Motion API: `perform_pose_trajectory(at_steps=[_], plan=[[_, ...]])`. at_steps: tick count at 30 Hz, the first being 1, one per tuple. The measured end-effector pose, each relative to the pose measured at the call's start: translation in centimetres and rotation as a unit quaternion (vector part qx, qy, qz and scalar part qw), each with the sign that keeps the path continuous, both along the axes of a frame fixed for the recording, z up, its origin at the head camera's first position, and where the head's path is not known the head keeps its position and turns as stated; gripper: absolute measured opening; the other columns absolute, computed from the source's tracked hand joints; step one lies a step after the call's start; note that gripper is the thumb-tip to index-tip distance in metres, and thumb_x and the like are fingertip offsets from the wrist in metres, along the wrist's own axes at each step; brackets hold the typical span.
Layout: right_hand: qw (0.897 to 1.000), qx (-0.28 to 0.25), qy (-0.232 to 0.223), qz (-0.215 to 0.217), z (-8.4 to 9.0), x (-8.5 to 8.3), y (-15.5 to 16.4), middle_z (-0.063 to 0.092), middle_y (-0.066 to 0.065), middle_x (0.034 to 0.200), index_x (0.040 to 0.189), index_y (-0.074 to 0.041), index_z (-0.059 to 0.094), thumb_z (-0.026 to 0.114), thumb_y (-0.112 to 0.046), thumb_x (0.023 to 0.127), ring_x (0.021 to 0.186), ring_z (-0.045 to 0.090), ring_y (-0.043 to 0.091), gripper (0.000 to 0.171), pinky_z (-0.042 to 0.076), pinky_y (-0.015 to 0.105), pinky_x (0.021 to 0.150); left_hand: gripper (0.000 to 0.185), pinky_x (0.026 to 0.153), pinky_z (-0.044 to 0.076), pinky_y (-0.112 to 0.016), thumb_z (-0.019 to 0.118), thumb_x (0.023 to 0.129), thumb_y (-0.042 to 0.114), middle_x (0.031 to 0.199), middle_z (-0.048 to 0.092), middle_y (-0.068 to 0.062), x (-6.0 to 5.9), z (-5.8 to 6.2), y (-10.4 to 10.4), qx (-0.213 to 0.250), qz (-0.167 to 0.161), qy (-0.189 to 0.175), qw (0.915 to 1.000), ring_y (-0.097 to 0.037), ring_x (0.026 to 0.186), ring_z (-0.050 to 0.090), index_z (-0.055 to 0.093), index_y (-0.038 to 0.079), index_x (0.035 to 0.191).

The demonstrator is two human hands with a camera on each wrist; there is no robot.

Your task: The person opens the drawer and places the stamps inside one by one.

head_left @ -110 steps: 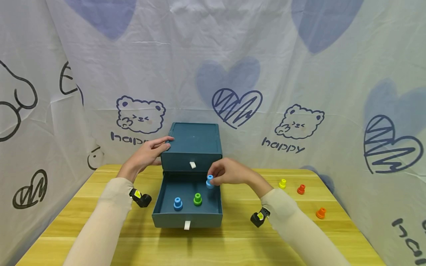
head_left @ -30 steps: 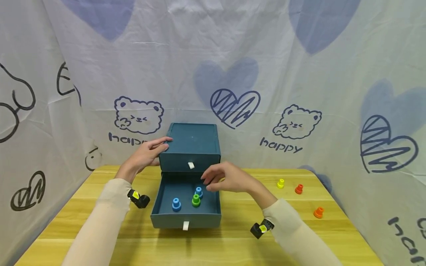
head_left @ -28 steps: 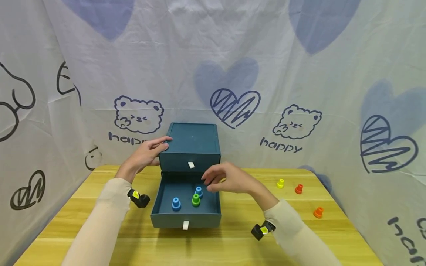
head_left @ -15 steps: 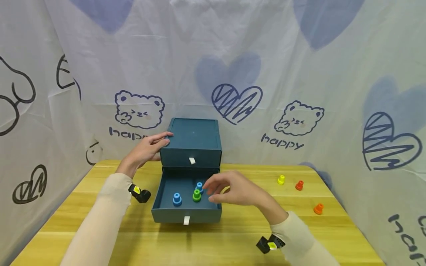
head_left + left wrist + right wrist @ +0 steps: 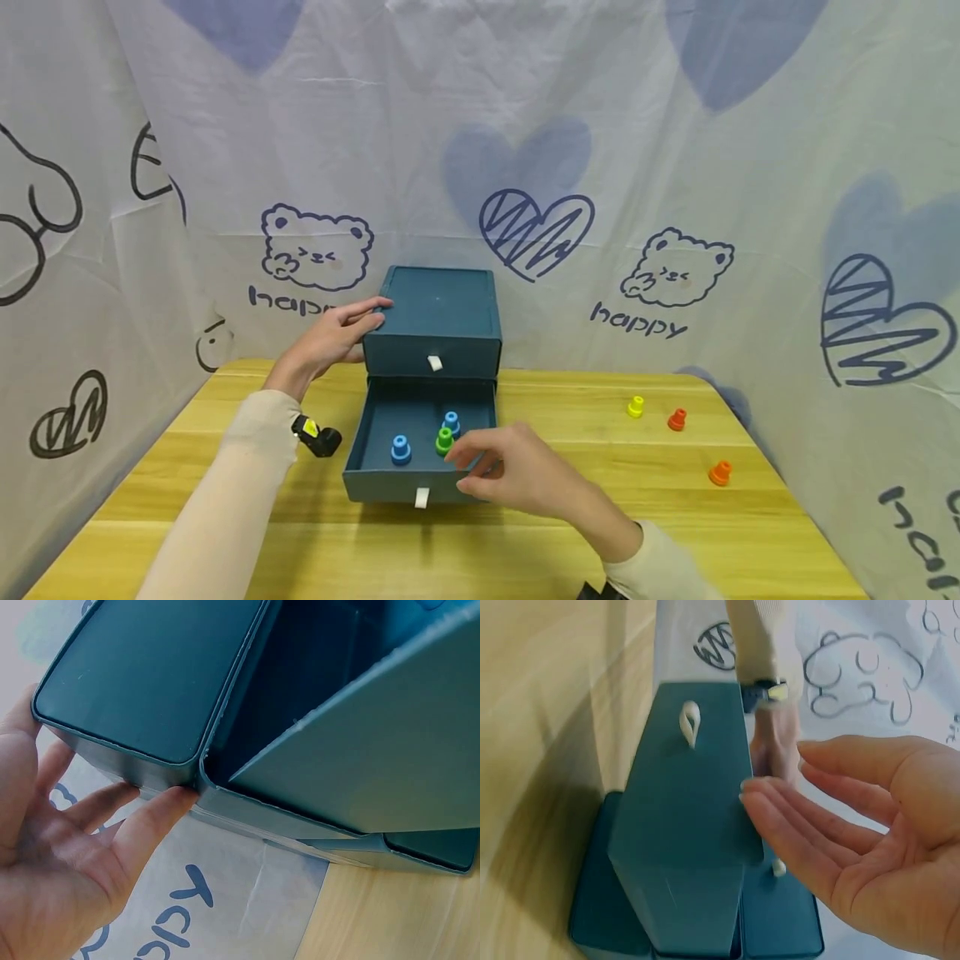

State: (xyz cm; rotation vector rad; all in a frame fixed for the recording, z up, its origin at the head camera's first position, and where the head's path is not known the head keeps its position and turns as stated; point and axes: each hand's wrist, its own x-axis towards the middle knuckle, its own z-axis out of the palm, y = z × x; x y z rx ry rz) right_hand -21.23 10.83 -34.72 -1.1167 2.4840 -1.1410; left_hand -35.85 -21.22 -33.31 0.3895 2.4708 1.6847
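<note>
A teal two-drawer box (image 5: 438, 308) stands at the back of the wooden table. Its lower drawer (image 5: 382, 487) is pulled out and holds two blue pegs (image 5: 401, 450) (image 5: 451, 422) and a green peg (image 5: 445, 440). My left hand (image 5: 341, 333) rests with straight fingers against the box's top left edge; in the left wrist view the left hand (image 5: 67, 862) touches the box corner (image 5: 150, 675). My right hand (image 5: 498, 475) hovers at the drawer's front right corner, holding nothing. In the right wrist view the right hand (image 5: 855, 825) shows an open palm beside the drawer front (image 5: 690, 825) and its white tab (image 5: 689, 722).
A yellow peg (image 5: 635, 407), a red peg (image 5: 677, 419) and an orange peg (image 5: 720, 473) stand on the table (image 5: 262, 533) to the right. Printed cloth walls close in the back and both sides.
My right hand has let go of a blue peg in the drawer and drawn back toward me, down to the drawer's front edge. The left hand has stayed on the box.
</note>
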Motion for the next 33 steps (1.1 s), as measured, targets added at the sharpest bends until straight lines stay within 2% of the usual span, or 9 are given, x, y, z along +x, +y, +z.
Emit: perform_pose_trajectory(at_steps=[4, 9, 14, 19, 22, 28, 33], plan=[[1.0, 0.013, -0.014, -0.003, -0.5, 1.2, -0.6, 0.079, 0.01, 0.104, 0.115, -0.008, 0.075, 0.076, -0.009, 0.093, 0.084, 0.07, -0.001, 0.022, 0.059, 0.014, 0.076, 0.053, 0.112, 0.045, -0.063, 0.05, 0.109, 0.043, 0.171, 0.023, -0.017, 0.1, 0.0, 0.1, -0.004, 0.001, 0.005, 1.0, -0.042, 0.157, 0.025, 0.043, 0.025, 0.158], [0.999, 0.024, -0.031, -0.029, -1.9, 1.7, -1.4, 0.079, 0.004, 0.101, 0.114, -0.009, 0.075, 0.077, -0.01, 0.092, 0.081, 0.069, -0.004, 0.022, 0.057, 0.011, 0.074, 0.053, 0.113, 0.043, -0.064, 0.05, 0.108, 0.044, 0.172, 0.023, -0.016, 0.2, -0.1, 0.1, -0.006, 0.001, 0.009, 0.9999, -0.042, 0.157, 0.025, 0.043, 0.026, 0.158], [0.999, 0.008, -0.021, -0.05, -3.5, 2.0, -2.1, 0.079, 0.006, 0.104, 0.114, -0.01, 0.075, 0.079, -0.01, 0.091, 0.082, 0.071, -0.001, 0.024, 0.057, 0.011, 0.073, 0.052, 0.114, 0.041, -0.066, 0.05, 0.109, 0.043, 0.172, 0.024, -0.015, 0.3, -0.1, 0.2, -0.008, 0.004, 0.009, 0.9999, -0.042, 0.158, 0.024, 0.044, 0.027, 0.157], [0.998, -0.001, -0.004, -0.062, -4.9, 2.2, -3.0, 0.079, 0.004, 0.11, 0.118, -0.013, 0.074, 0.079, -0.011, 0.091, 0.09, 0.073, 0.002, 0.027, 0.059, 0.014, 0.078, 0.052, 0.114, 0.04, -0.067, 0.05, 0.109, 0.043, 0.172, 0.024, -0.015, 0.3, -0.1, 0.2, -0.01, 0.004, 0.012, 0.9999, -0.042, 0.158, 0.023, 0.044, 0.027, 0.157], [0.997, -0.021, -0.004, -0.072, -5.5, 2.2, -3.4, 0.079, 0.005, 0.108, 0.118, -0.013, 0.075, 0.078, -0.009, 0.091, 0.091, 0.074, 0.002, 0.027, 0.061, 0.017, 0.08, 0.052, 0.114, 0.039, -0.068, 0.049, 0.109, 0.043, 0.172, 0.024, -0.014, 0.3, -0.2, 0.2, -0.013, 0.003, 0.012, 0.9998, -0.043, 0.158, 0.023, 0.044, 0.027, 0.158], [0.993, -0.072, 0.002, -0.092, -6.3, 2.3, -4.0, 0.08, 0.007, 0.1, 0.111, -0.009, 0.077, 0.076, -0.004, 0.092, 0.085, 0.074, 0.0, 0.02, 0.059, 0.013, 0.076, 0.052, 0.114, 0.038, -0.069, 0.05, 0.109, 0.044, 0.172, 0.024, -0.014, 0.3, -0.2, 0.2, -0.01, 0.003, 0.016, 0.9998, -0.042, 0.158, 0.022, 0.044, 0.025, 0.157], [0.991, -0.081, 0.013, -0.108, -6.6, 2.1, -4.5, 0.082, 0.004, 0.098, 0.106, -0.009, 0.08, 0.076, -0.004, 0.091, 0.083, 0.074, -0.001, 0.015, 0.058, 0.011, 0.073, 0.053, 0.114, 0.038, -0.069, 0.05, 0.109, 0.044, 0.172, 0.025, -0.014, 0.2, -0.2, 0.1, -0.008, 0.004, 0.018, 0.9998, -0.042, 0.158, 0.022, 0.044, 0.025, 0.157]])
